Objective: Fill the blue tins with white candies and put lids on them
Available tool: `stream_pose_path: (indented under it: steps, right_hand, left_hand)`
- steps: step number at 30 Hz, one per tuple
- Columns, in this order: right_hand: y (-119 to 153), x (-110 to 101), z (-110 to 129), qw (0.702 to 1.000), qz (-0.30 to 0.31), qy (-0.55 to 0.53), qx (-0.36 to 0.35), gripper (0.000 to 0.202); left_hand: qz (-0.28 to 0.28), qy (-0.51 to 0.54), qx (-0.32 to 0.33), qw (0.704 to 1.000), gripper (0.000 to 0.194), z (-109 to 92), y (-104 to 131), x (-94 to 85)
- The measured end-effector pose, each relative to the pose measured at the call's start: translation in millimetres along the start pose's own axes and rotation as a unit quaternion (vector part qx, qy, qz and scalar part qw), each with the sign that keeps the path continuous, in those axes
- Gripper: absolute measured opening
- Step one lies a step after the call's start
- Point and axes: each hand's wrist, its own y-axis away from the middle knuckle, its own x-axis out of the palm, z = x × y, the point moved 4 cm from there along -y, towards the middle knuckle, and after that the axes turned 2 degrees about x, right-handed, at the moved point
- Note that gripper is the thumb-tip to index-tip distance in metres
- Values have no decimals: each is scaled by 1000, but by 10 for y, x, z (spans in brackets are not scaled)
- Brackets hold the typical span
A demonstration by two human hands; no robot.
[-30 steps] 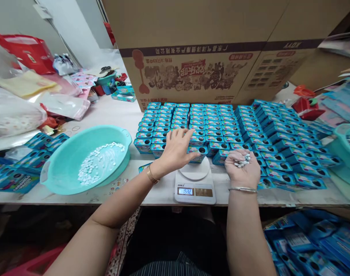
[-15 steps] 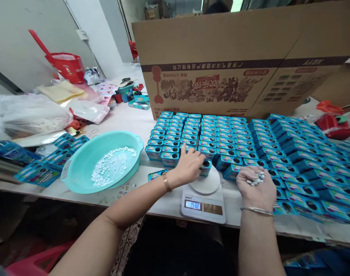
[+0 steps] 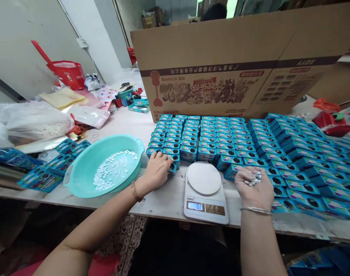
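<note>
A worker's left hand grips a blue box near the tabletop's front edge, left of a white scale. Well apart, right of the scale, the upturned right hand cups pale pellets in curled fingers.

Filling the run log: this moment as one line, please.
left hand: on blue box; right hand: holding pale pellets; scale: display lit, between hands; basin: more pellets inside

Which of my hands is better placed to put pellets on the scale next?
Likely your right hand: it holds pale pellets close beside the scale. Your left hand is farther off, at a blue box.
</note>
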Motion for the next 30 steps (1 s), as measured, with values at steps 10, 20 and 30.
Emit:
stream_pose_path:
  steps: [10, 20, 30]
  right_hand:
    - [10, -16, -57, 999, -30, -8, 11, 22]
    - [-72, -106, -64, 1000, 6, 6, 13, 16]
    - [1, -21, -100, 999, -12, -26, 29, 19]
  left_hand:
    - [51, -97, -113, 988, 25, 391, -10, 75]
    - [-57, 16, -232, 971, 63, 252, 847, 168]
    - [-126, 221, -60, 965, 63, -9, 841, 63]
